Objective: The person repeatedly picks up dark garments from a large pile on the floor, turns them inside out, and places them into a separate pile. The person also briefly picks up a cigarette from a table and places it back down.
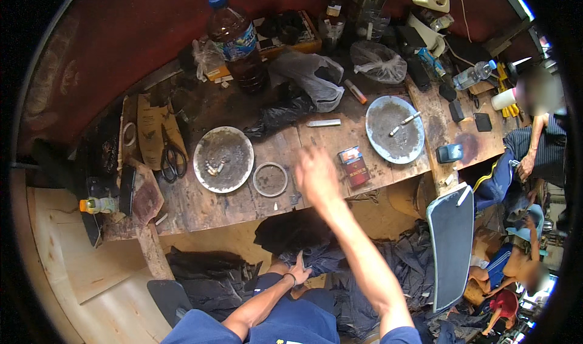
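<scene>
My right hand (317, 177) reaches over the wooden table (297, 138), smeared by motion, so its fingers are unclear. Right of it lies a dark red cigarette pack (355, 169). On its left are a small round dish (270, 165) and a white plate (251, 157) of grey ash with cigarette butts. Beyond the pack sits a pale blue plate (398, 160), also ashy, with cigarettes on it. My left hand (299, 271) rests low at my lap on dark cloth (322, 259), fingers apart. It appears to hold nothing.
Black-handled scissors (173, 163) lie at the left. Along the back stand a large dark bottle (234, 43) and plastic bags (306, 76). A long grey padded board (450, 250) juts out at the right. Dark cloth heaps (404, 271) lie below; other people sit far right.
</scene>
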Demonstrator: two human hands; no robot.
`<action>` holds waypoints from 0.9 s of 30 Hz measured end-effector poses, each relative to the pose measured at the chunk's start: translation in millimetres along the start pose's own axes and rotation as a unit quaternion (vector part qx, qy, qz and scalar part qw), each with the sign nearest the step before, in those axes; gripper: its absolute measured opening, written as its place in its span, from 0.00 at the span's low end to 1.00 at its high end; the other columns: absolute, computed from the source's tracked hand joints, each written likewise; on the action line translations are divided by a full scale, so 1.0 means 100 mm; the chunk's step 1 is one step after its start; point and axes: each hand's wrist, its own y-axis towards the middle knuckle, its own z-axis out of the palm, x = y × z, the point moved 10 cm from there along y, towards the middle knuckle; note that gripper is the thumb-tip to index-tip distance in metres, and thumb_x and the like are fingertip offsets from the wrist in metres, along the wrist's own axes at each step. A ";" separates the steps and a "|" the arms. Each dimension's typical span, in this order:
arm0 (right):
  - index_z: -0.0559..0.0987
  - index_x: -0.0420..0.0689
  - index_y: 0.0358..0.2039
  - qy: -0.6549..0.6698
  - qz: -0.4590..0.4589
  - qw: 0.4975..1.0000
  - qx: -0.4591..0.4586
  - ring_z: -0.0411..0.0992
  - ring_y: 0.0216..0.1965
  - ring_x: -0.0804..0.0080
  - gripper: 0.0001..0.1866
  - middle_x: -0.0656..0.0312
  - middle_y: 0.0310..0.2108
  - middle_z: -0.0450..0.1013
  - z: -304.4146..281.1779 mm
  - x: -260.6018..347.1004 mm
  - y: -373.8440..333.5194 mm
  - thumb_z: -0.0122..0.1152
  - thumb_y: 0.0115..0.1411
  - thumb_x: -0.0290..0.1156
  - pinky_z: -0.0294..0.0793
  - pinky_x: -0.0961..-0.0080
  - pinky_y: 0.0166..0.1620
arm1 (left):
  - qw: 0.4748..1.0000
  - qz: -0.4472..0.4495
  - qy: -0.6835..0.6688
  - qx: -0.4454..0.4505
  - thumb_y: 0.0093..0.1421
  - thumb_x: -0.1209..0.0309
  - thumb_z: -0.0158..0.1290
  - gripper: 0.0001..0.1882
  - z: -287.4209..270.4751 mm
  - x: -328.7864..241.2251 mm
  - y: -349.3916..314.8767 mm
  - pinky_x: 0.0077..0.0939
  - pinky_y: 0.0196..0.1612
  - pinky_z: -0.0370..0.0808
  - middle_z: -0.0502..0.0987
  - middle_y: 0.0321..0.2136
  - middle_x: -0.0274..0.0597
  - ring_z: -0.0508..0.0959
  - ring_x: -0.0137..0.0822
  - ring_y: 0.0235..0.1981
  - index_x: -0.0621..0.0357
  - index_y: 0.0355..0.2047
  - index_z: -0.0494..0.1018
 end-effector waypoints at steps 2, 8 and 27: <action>0.78 0.38 0.44 0.047 0.004 0.999 0.011 0.72 0.45 0.50 0.15 0.48 0.43 0.74 0.04 0.15 -0.28 0.62 0.54 0.23 0.73 0.58 0.49 | 0.997 0.038 0.064 0.004 0.61 0.61 0.52 0.35 0.02 -0.10 0.04 0.47 0.54 0.73 0.80 0.41 0.59 0.79 0.60 0.45 0.49 0.68 0.56; 0.80 0.38 0.39 0.217 0.133 0.955 -0.155 0.76 0.38 0.55 0.09 0.52 0.38 0.77 -0.09 -0.10 -1.63 0.61 0.57 0.20 0.76 0.66 0.42 | 0.994 -0.008 0.108 -0.001 0.60 0.64 0.49 0.17 0.06 0.03 0.30 0.37 0.53 0.75 0.83 0.37 0.52 0.82 0.48 0.44 0.59 0.42 0.81; 0.63 0.41 0.56 0.214 0.485 0.810 0.252 0.74 0.49 0.39 0.28 0.35 0.46 0.74 2.35 -1.20 -4.52 0.59 0.57 0.35 0.74 0.50 0.51 | 0.957 0.048 0.287 0.022 0.61 0.54 0.44 0.23 -0.10 -0.22 0.37 0.40 0.52 0.75 0.82 0.41 0.53 0.81 0.48 0.46 0.51 0.48 0.79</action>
